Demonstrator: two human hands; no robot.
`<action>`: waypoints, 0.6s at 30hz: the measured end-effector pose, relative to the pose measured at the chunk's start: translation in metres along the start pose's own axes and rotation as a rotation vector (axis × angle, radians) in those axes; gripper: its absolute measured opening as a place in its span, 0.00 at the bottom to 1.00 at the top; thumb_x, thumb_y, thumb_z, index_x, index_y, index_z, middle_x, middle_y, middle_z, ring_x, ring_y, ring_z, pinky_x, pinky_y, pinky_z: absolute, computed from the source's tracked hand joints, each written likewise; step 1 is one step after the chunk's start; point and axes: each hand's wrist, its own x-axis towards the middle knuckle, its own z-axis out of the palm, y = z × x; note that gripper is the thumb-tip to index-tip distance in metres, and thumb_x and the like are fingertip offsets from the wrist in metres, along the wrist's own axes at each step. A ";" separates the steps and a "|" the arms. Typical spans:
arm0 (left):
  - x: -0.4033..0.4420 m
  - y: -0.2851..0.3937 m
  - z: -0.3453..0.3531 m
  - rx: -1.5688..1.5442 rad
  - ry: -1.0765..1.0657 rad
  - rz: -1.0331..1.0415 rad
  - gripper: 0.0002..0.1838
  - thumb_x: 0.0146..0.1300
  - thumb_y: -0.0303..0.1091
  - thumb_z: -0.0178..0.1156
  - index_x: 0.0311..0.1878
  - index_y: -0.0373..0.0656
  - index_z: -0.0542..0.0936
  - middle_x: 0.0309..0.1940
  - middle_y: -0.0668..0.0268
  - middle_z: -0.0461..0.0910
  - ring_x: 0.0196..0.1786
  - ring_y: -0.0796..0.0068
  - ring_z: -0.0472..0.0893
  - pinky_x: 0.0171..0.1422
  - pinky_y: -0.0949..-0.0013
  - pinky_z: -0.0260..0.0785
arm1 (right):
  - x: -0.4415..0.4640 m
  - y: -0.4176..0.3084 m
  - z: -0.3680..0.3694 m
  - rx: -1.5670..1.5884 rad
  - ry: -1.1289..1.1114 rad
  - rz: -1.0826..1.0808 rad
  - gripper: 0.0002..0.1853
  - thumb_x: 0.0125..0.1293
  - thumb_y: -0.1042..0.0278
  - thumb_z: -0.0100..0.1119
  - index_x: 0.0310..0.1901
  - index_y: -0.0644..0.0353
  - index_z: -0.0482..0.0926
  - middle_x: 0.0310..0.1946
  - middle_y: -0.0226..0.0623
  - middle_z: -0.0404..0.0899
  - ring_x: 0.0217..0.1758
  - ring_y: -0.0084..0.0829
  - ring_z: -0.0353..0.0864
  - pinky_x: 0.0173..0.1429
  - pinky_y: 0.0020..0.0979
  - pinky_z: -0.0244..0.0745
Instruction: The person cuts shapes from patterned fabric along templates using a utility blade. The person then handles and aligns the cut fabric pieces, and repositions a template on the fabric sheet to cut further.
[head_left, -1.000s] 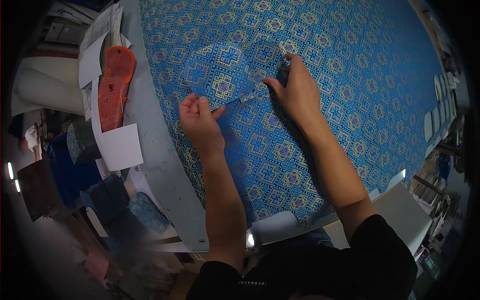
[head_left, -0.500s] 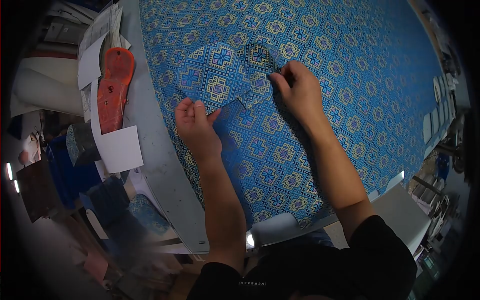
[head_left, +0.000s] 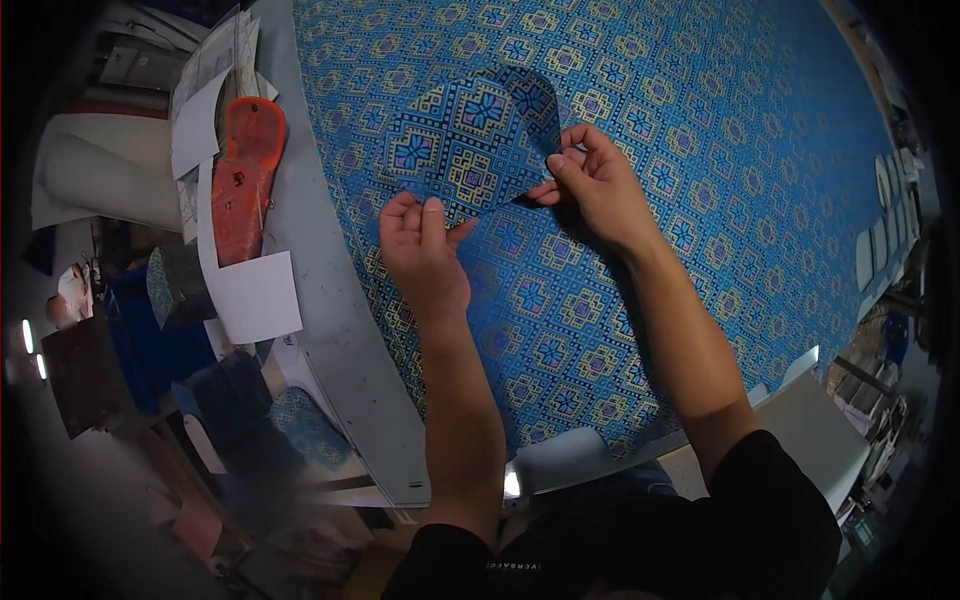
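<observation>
A cut piece of blue and yellow patterned fabric (head_left: 475, 150) is held up between my hands, its far right edge curling over. Beneath it spreads a large fabric sheet (head_left: 690, 190) with the same pattern. My left hand (head_left: 425, 250) pinches the near left edge of the piece between thumb and fingers. At the right edge, my right hand (head_left: 600, 190) grips the piece with thumb and forefinger, its lower fingers by the dark near corner.
Left of the sheet, the grey table edge (head_left: 350, 330) shows. An orange-red template-like piece (head_left: 245, 185), a white card (head_left: 255, 297) and papers (head_left: 205, 120) lie there. Several pale oval pieces (head_left: 880, 260) lie along the right edge.
The fabric piece's right side has lifted and curled more. My right hand's lower fingers have come to its near corner. The whole view has shifted slightly.
</observation>
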 end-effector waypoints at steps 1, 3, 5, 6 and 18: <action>-0.001 0.000 0.001 0.017 -0.001 0.008 0.16 0.74 0.27 0.58 0.60 0.32 0.69 0.44 0.60 0.79 0.40 0.80 0.81 0.41 0.70 0.88 | 0.000 0.001 0.000 -0.014 -0.014 0.015 0.09 0.78 0.75 0.53 0.55 0.66 0.69 0.30 0.31 0.79 0.39 0.31 0.91 0.44 0.27 0.89; -0.002 0.002 0.004 0.043 0.013 0.023 0.16 0.74 0.27 0.58 0.59 0.32 0.69 0.43 0.60 0.79 0.39 0.80 0.81 0.41 0.70 0.88 | 0.000 0.001 0.001 -0.028 -0.026 0.029 0.10 0.78 0.75 0.53 0.56 0.66 0.69 0.31 0.31 0.79 0.40 0.32 0.91 0.44 0.27 0.89; -0.003 0.002 0.005 0.068 0.027 0.036 0.16 0.74 0.27 0.59 0.59 0.32 0.69 0.43 0.59 0.79 0.39 0.80 0.81 0.41 0.70 0.88 | -0.002 0.000 0.001 -0.053 -0.053 0.051 0.11 0.79 0.74 0.53 0.58 0.64 0.68 0.34 0.35 0.82 0.40 0.31 0.91 0.43 0.24 0.87; -0.004 0.002 0.006 0.100 0.028 0.047 0.16 0.74 0.27 0.58 0.59 0.32 0.70 0.42 0.59 0.79 0.39 0.80 0.81 0.41 0.70 0.88 | -0.002 -0.001 0.002 -0.051 -0.052 0.051 0.11 0.79 0.74 0.53 0.58 0.64 0.68 0.34 0.35 0.82 0.40 0.31 0.91 0.43 0.24 0.87; -0.007 0.001 0.009 0.158 0.040 0.073 0.15 0.74 0.28 0.59 0.58 0.32 0.70 0.42 0.60 0.79 0.40 0.79 0.81 0.42 0.72 0.86 | -0.007 -0.002 0.005 -0.077 -0.092 0.072 0.21 0.80 0.75 0.50 0.70 0.69 0.63 0.36 0.39 0.82 0.43 0.34 0.91 0.46 0.28 0.88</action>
